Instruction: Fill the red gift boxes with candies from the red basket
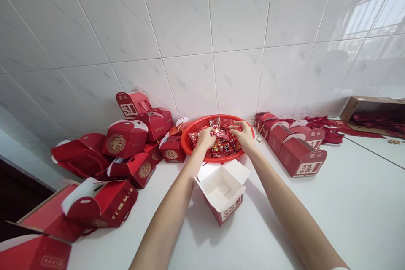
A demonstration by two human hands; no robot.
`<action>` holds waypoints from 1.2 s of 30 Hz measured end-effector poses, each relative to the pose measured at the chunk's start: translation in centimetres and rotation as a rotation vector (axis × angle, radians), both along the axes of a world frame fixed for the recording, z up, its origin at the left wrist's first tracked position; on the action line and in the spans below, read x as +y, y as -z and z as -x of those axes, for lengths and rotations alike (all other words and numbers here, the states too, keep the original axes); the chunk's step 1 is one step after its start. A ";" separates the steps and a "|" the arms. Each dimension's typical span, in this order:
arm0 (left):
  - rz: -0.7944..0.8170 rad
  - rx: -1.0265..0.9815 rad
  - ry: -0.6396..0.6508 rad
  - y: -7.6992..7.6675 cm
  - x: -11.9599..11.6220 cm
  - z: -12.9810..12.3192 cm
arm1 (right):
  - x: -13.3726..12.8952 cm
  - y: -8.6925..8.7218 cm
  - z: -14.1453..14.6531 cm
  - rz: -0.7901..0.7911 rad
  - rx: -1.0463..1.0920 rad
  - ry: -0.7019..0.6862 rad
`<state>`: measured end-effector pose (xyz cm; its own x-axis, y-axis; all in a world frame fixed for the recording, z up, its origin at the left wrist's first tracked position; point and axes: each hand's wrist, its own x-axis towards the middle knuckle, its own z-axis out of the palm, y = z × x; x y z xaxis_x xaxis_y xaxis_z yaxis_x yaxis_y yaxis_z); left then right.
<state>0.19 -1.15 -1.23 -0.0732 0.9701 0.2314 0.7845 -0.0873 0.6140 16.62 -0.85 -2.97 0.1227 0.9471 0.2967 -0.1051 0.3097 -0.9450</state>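
A red plastic basket full of wrapped candies stands against the wall. Both hands are in it. My left hand is at the left of the pile, fingers curled together around wrapped candy, mostly hidden by the hand. At the right side, my right hand reaches down with its fingers bent and apart, touching the candies. Between my forearms stands a red gift box, upright with its flaps spread; its white inside shows nothing in it.
Several red gift boxes are piled on the left, some with cords. A row of closed red boxes stands on the right. Farther right lie dark red ribbons and a cardboard box. Everything rests on a white table by a tiled wall.
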 end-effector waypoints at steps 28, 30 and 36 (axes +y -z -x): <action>0.209 0.029 0.329 1.2 1.8 -1.4 | -0.5 -0.6 0.2 -0.057 0.054 -0.016; 0.216 0.021 0.341 1.2 1.7 -1.3 | -0.5 -0.6 0.2 -0.042 0.070 -0.012; -0.084 -0.356 0.405 0.5 1.5 -0.6 | -0.1 -0.3 0.1 -0.027 0.123 -0.014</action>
